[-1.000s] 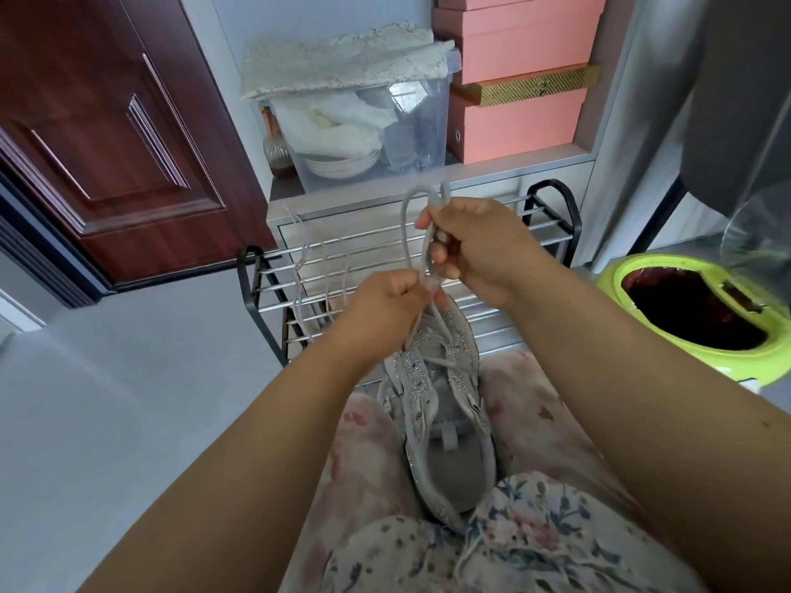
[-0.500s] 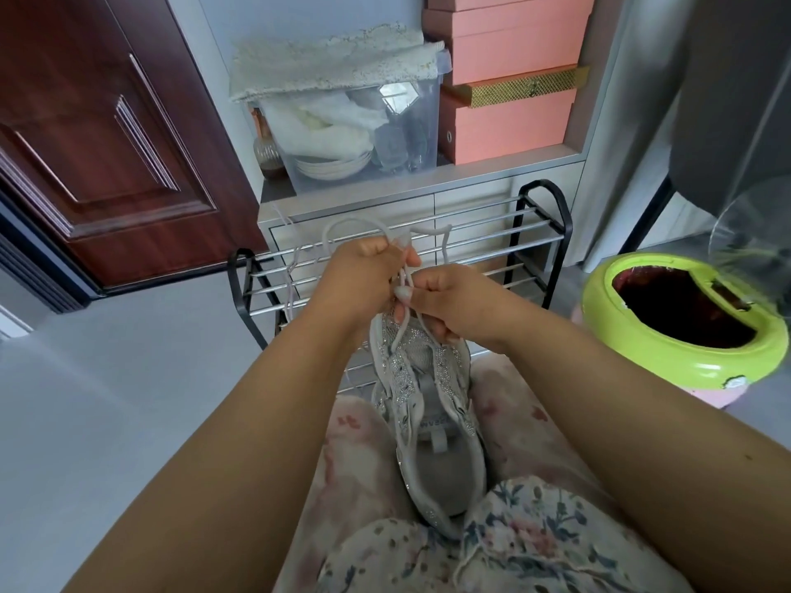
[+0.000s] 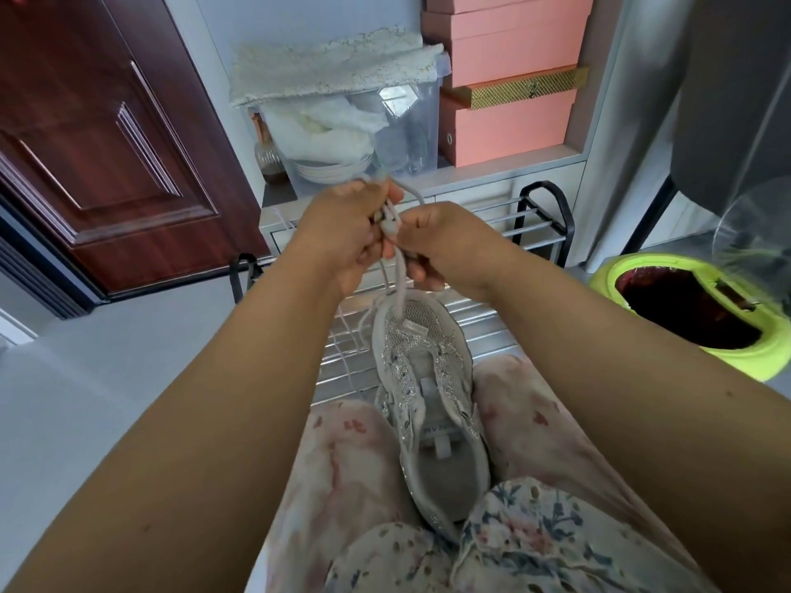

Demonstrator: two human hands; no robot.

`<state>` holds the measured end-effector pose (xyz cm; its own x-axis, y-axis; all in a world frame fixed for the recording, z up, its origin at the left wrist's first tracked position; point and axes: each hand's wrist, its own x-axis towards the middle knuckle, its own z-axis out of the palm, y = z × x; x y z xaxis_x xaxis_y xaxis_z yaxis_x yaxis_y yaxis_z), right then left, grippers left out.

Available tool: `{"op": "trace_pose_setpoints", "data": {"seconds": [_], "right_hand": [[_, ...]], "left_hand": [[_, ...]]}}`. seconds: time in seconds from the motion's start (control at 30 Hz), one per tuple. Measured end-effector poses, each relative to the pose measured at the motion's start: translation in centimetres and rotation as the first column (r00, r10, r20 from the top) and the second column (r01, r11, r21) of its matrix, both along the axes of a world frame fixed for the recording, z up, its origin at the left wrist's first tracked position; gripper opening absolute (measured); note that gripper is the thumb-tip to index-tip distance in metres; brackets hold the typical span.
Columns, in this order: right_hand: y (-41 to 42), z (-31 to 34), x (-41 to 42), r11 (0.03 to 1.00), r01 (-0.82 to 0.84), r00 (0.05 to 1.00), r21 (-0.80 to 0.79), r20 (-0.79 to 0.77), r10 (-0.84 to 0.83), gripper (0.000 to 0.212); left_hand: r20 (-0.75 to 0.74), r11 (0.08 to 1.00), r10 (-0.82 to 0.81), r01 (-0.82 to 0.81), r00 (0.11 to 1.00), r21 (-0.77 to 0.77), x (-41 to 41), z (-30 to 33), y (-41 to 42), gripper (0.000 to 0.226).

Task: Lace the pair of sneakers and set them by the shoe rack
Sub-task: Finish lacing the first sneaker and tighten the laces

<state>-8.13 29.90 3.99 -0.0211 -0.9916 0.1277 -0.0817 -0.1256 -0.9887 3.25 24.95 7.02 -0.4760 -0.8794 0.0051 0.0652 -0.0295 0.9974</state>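
Grey lace is pinched by both hands, left hand and right hand, above the sneaker on the lap.

A home entryway: a dark red panelled wooden door at ten o'clock, a black-framed metal shoe rack and stacked pink storage boxes at twelve.

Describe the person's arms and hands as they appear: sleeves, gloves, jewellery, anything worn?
Both forearms are bare right to the frame edges; no sleeve shows. The left hand and right hand wear no gloves, and no watch, bracelet or ring can be seen. Nails look short and unpainted, though blurred. Below the arms, pale floral-print fabric covers the lap and knees.
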Motion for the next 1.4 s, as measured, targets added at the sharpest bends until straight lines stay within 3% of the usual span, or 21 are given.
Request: {"op": "trace_pose_setpoints", "data": {"seconds": [0.13,0.23,0.3,0.37,0.43,0.47,0.53,0.6,0.7,0.77,0.87,0.93,1.0,1.1,1.13,1.2,1.3,1.4], "right_hand": [[0.2,0.7,-0.7,0.998,-0.003,0.985,0.059,-0.170,0.013,0.032],[1.2,0.5,-1.5,0.989,0.020,0.917,0.144,-0.396,0.039,0.022],[2.1,0.8,-2.3,0.988,0.142,0.859,0.064,-0.504,-0.091,0.012],[2.7,1.2,-3.5,0.959,0.279,0.820,-0.055,-0.506,-0.267,0.044],[2.6,1.4,-3.9,0.968,0.245,0.855,-0.050,-0.461,-0.239,0.070],[2.4,1.2,-3.6,0.987,0.160,0.888,-0.019,-0.435,-0.152,0.070],[1.4,0.3,-2.9,0.999,0.028,0.919,0.019,-0.394,-0.018,0.037],[0.8,-0.7,-2.8,0.998,0.042,0.938,0.043,-0.345,-0.025,0.005],[1.0,-1.9,-4.8,0.980,0.178,0.936,0.091,-0.324,-0.140,0.019],[1.5,-2.4,-6.4,0.954,0.280,0.898,0.104,-0.379,-0.222,0.021],[2.0,-2.5,-8.2,0.917,0.386,0.824,0.099,-0.485,-0.294,0.023],[2.2,-1.8,-8.6,0.913,0.395,0.775,0.104,-0.571,-0.270,0.025],[2.6,-0.6,-8.2,0.936,0.336,0.673,0.102,-0.721,-0.163,0.026],[3.0,1.7,-6.5,0.980,0.190,0.533,0.066,-0.845,-0.046,0.027],[3.1,2.4,-5.9,0.987,0.155,0.541,0.043,-0.840,-0.048,0.025],[3.0,3.2,-5.1,0.991,0.130,0.677,-0.016,-0.729,-0.101,0.015],[2.5,3.0,-5.2,0.972,0.206,0.892,-0.113,-0.388,-0.234,0.011],[2.1,1.4,-6.3,0.944,0.301,0.929,-0.135,-0.181,-0.322,0.012]], "left_hand": [[0.041,0.999,-0.033,0.032,0.999,0.016,-0.2,0.6,-0.5,0.031],[0.093,0.993,-0.104,0.099,0.990,0.061,0.0,0.6,-1.1,0.029],[0.204,0.979,-0.204,0.198,0.958,0.047,0.5,0.7,-1.4,0.030],[0.341,0.940,-0.327,0.340,0.881,0.024,1.1,1.0,-1.4,0.033],[0.413,0.882,-0.441,0.469,0.797,0.037,1.3,1.6,-1.0,0.034],[0.415,0.852,-0.490,0.521,0.766,0.043,1.3,2.0,-0.8,0.033],[0.369,0.807,-0.557,0.589,0.744,0.031,1.2,2.7,-0.5,0.030],[0.263,0.844,-0.514,0.536,0.816,-0.015,1.6,3.4,-0.8,0.029],[0.057,0.977,-0.200,0.203,0.978,-0.067,2.9,4.1,-2.5,0.029],[-0.052,0.999,-0.010,0.008,0.999,-0.052,4.0,4.3,-3.6,0.029],[-0.173,0.992,0.128,-0.129,0.977,0.005,5.3,3.9,-5.0,0.026],[-0.155,0.985,0.166,-0.171,0.974,-0.021,5.4,3.4,-5.3,0.023],[-0.038,0.978,0.187,-0.189,0.982,-0.090,4.7,2.5,-5.2,0.020],[0.138,0.982,0.100,-0.075,0.985,-0.170,2.4,1.0,-4.1,0.021],[0.184,0.983,0.048,-0.014,0.982,-0.181,1.6,0.5,-3.6,0.022],[0.240,0.980,-0.057,0.100,0.969,-0.171,0.0,-0.4,-2.6,0.022],[0.158,0.968,-0.234,0.245,0.959,-0.049,-1.8,-1.2,-1.2,0.026],[0.097,0.921,-0.389,0.386,0.916,0.051,-2.9,-1.7,-0.2,0.041]]}}
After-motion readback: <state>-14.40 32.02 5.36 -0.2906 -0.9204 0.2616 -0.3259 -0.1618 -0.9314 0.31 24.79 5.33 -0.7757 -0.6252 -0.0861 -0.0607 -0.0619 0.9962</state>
